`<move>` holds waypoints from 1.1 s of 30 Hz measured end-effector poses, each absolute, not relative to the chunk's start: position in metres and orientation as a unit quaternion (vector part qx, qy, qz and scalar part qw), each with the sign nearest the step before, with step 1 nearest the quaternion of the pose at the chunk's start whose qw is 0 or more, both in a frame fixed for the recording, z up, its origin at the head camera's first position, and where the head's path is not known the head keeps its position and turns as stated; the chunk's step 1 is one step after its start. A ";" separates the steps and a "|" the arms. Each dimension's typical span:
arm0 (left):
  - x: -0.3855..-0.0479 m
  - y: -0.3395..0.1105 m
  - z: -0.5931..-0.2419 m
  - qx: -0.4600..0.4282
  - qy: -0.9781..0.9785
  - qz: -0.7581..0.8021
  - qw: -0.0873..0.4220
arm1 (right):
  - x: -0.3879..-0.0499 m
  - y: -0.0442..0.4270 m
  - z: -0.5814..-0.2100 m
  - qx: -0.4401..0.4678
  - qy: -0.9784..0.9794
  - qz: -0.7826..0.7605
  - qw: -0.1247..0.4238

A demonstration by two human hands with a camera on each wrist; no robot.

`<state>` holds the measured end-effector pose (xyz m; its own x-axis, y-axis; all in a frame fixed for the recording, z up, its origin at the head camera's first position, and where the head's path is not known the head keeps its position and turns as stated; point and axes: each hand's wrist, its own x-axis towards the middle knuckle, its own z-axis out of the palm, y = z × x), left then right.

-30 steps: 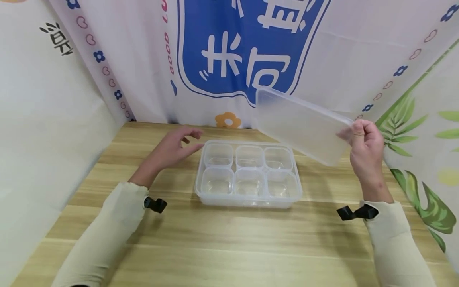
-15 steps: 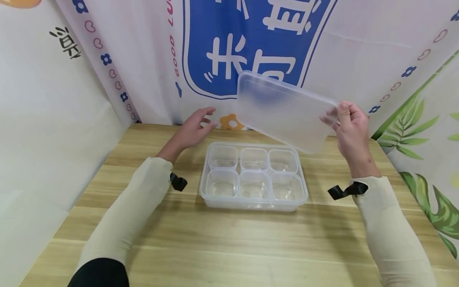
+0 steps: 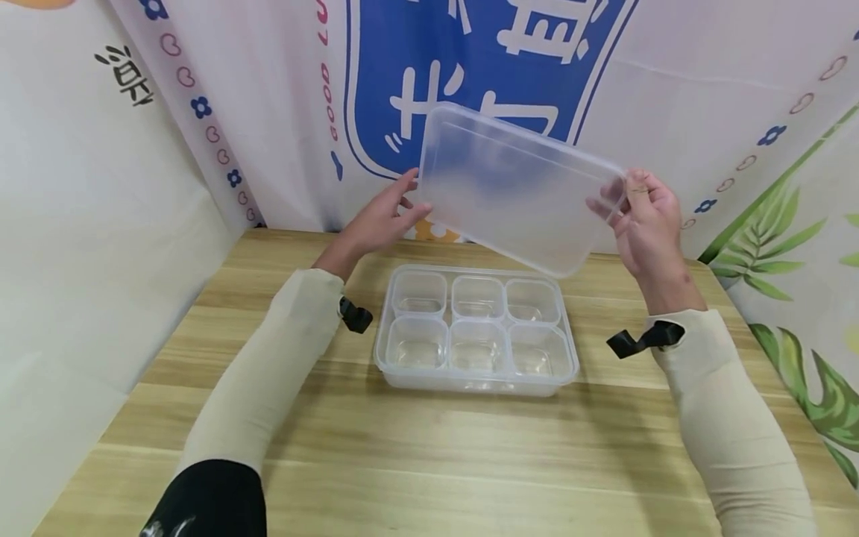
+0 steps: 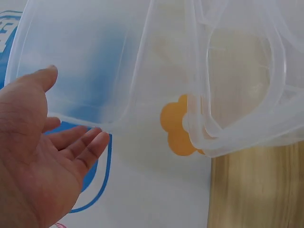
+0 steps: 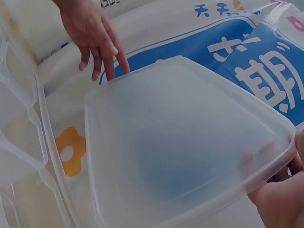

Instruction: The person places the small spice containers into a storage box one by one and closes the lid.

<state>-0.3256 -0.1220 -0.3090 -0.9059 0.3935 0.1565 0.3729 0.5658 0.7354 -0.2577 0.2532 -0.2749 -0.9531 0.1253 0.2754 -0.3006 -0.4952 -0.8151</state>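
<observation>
A frosted clear plastic lid (image 3: 510, 190) is held tilted in the air above the far side of a clear plastic box (image 3: 478, 388). My right hand (image 3: 649, 231) pinches the lid's right edge, thumb on the near face and fingers showing through from behind. At the opposite edge is my left hand (image 3: 385, 216), fingers spread and loosely bent. In the left wrist view its thumb overlaps the lid (image 4: 85, 57) and the fingertips (image 4: 97, 142) lie by the rim; whether they touch cannot be told. Several small square cups (image 3: 478, 347) sit in two rows inside the box.
The box stands on a wooden table (image 3: 429, 462). A printed cloth (image 3: 678, 89) with blue lettering hangs right behind the table's far edge. White cloths with prints stand at the left and right sides.
My right hand has carried the lid left and upward, turning its face more toward the camera. My left hand has moved right and up to the lid's left edge. The box stays put.
</observation>
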 end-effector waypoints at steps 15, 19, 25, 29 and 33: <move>-0.318 -0.129 -0.310 0.170 0.873 0.456 -0.014 | -0.247 0.256 -0.262 0.047 -0.385 0.922 -0.011; -0.311 -0.135 -0.312 0.171 0.871 0.460 -0.030 | -0.245 0.253 -0.261 0.052 -0.384 0.922 -0.021; -0.295 -0.140 -0.315 0.178 0.870 0.459 -0.016 | -0.241 0.254 -0.265 0.023 -0.474 0.880 0.004; -0.282 -0.143 -0.315 0.177 0.867 0.465 -0.015 | -0.238 0.253 -0.275 0.046 -0.530 0.847 0.024; -0.270 -0.148 -0.316 0.172 0.868 0.466 -0.010 | -0.233 0.253 -0.288 0.079 -0.581 0.809 0.040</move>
